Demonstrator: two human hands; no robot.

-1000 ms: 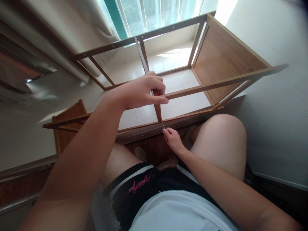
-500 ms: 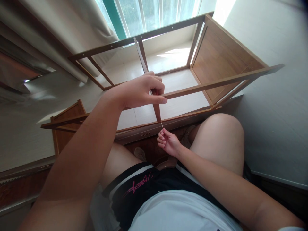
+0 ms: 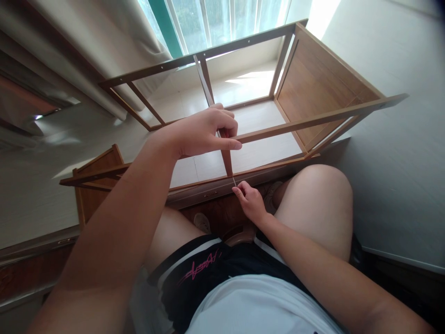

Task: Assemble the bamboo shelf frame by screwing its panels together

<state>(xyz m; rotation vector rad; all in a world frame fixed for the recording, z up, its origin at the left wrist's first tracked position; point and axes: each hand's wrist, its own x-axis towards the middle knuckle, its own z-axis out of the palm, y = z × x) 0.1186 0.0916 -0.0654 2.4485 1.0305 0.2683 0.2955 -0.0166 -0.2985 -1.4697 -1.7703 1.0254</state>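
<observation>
My left hand [image 3: 210, 132] is closed round the near top rail [image 3: 292, 123] of a wooden furniture frame, where it meets a middle crosspiece [image 3: 227, 162]. The thumb lies along the rail. Lower down, my right hand [image 3: 251, 202] pinches a thin metal rod [image 3: 234, 182] that looks like a hex key. Its upper tip meets the lower near end of the crosspiece, by the bottom rail. How the tip sits there is too small to make out. At the frame's right end is a solid wooden panel [image 3: 323, 69].
The frame stands on a pale surface [image 3: 257, 123] with drawer fronts [image 3: 208, 194] below its edge. A second wooden panel [image 3: 99, 171] is at left. Beige curtains [image 3: 93, 46] and a window [image 3: 222, 23] lie beyond. My knees are close to the near edge.
My right hand has turned over at the wrist, its back now facing up, and shifted slightly right while still pinching the rod. The left hand keeps its grip.
</observation>
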